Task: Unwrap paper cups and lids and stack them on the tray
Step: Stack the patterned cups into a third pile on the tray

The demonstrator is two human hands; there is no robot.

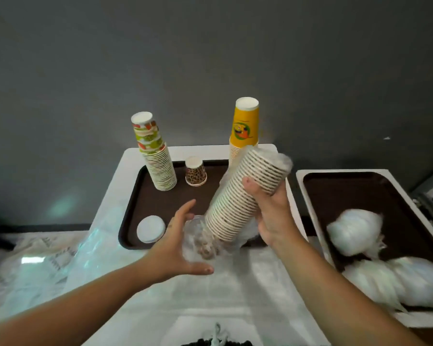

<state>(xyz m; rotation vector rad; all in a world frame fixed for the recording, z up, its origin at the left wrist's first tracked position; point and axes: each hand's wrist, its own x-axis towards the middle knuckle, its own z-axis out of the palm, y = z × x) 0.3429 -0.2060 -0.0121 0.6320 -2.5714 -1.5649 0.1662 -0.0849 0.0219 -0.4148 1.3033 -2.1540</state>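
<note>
My right hand (273,213) grips a long tilted stack of leopard-print paper cups (238,201), still partly in clear plastic wrap (200,242) that hangs off its lower end. My left hand (183,243) is spread open just below and left of that lower end, at the loose wrap. On the brown tray (133,221) stand an upside-down stack of green-and-orange cups (158,161), a single leopard-print cup (196,171) and a yellow stack (245,126), partly hidden behind the held stack. A white lid (151,229) lies at the tray's near left corner.
A second brown tray (335,196) on the right holds wrapped white bundles (355,233). Crumpled clear wrap (60,265) covers the white table to the left and front. A grey wall stands close behind the trays.
</note>
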